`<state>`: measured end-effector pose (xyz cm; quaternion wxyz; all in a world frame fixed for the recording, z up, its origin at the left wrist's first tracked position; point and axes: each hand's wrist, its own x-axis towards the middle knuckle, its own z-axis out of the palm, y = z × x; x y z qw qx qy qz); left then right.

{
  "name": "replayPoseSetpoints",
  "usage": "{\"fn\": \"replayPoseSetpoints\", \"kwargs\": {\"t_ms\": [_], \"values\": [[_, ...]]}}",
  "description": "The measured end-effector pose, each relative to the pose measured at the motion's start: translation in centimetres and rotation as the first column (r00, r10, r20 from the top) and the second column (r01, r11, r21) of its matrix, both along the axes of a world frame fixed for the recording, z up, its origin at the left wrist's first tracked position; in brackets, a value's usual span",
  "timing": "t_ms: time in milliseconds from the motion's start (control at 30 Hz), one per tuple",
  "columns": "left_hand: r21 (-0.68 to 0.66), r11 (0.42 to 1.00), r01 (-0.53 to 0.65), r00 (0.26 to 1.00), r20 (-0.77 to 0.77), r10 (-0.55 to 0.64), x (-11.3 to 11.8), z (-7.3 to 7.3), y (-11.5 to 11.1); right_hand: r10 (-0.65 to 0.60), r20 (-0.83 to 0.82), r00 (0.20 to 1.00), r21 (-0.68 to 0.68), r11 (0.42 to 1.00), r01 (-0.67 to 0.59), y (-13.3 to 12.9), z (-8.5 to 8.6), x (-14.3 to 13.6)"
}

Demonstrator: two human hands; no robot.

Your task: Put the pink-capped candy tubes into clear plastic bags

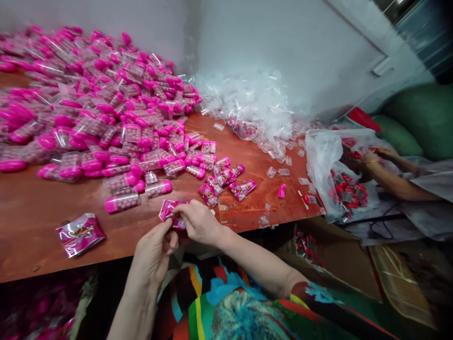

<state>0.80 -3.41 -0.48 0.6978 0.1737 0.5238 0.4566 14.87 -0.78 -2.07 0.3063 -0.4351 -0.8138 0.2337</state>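
Between my two hands, at the table's front edge, is a shiny pink printed packet [167,208]. My left hand [155,248] pinches its near side with thumb and fingers. My right hand [198,222] grips the packet's right side, fingers bent over it and partly hiding it. A larger pink packet [80,234] lies flat on the table to the left. Beyond my right hand sits a small group of pink packets [224,175]. Clear bottles with pink caps, filled with pink balls, lie just past my hands, the closest being a bottle [122,203].
A big heap of pink-capped bottles [95,108] covers the table's [247,208] left and back. Clear plastic pieces [247,101] are piled against the wall. At right, another person's hands [371,158] reach over a white bag [318,151] of red pieces. An open cardboard box [339,255] stands below.
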Motion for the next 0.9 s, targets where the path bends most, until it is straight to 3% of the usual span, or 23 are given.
{"fn": "replayPoseSetpoints", "kwargs": {"t_ms": [67,133,267,400,533,700,800,900], "values": [[-0.013,1.000,-0.015,1.000,0.018,0.015,-0.6,0.3,0.0,0.071,0.067,0.995,-0.005,0.997,-0.071,1.3,0.4,0.7],[-0.004,0.998,-0.065,0.998,0.012,0.065,-1.1,0.6,0.0,0.063,0.183,0.981,-0.006,0.998,-0.063,3.6,0.8,2.1],[-0.014,0.992,-0.123,0.992,0.039,0.123,-1.5,0.9,-0.2,-0.182,0.477,0.860,0.119,0.983,0.141,9.7,1.3,6.1],[-0.068,0.984,-0.163,0.976,0.135,0.171,-1.5,1.1,-0.2,-0.053,0.609,0.791,0.126,0.992,-0.031,13.3,1.1,8.0],[-0.124,0.971,-0.205,0.953,0.200,0.227,-1.2,1.4,-0.2,0.088,0.639,0.764,0.064,0.984,-0.167,12.8,1.1,6.7],[-0.199,0.953,-0.227,0.941,0.209,0.268,-1.0,2.0,-0.3,0.074,0.644,0.761,0.164,0.959,-0.232,11.5,1.4,4.5],[-0.194,0.953,-0.232,0.929,0.245,0.277,-1.1,2.1,-0.5,0.120,0.660,0.741,0.145,0.948,-0.283,11.5,1.2,3.9],[-0.194,0.949,-0.248,0.917,0.269,0.294,-1.2,1.9,-0.8,0.115,0.628,0.769,0.128,0.960,-0.248,11.4,1.2,3.8]]}}
